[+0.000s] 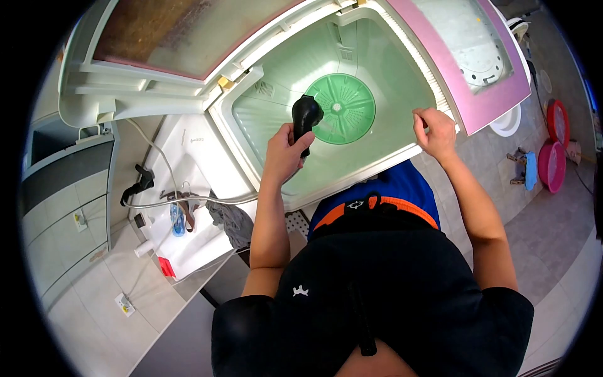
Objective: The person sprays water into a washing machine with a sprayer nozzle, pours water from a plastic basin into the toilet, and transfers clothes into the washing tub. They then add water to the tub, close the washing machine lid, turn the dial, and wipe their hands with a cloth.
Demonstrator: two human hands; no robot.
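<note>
My left hand [284, 156] is wrapped round a black shower head [305, 118], held over the open washing machine tub [392, 69]. Beyond the shower head, at the bottom of the tub, is a round green agitator plate [343, 110]. A silvery hose [220, 200] runs from near my left wrist toward the sink side. My right hand [437, 133] is curled into a loose fist by the tub's near right corner, beside the pink lid [480, 69]; nothing shows in its fingers.
A raised lid [169, 34] stands at the upper left. Left of the machine, a white sink [204, 248] has a grey cloth [233, 220] and a blue bottle [178, 220] by it. Pink [551, 166] and red basins [558, 122] and a blue cloth [531, 171] are at the right.
</note>
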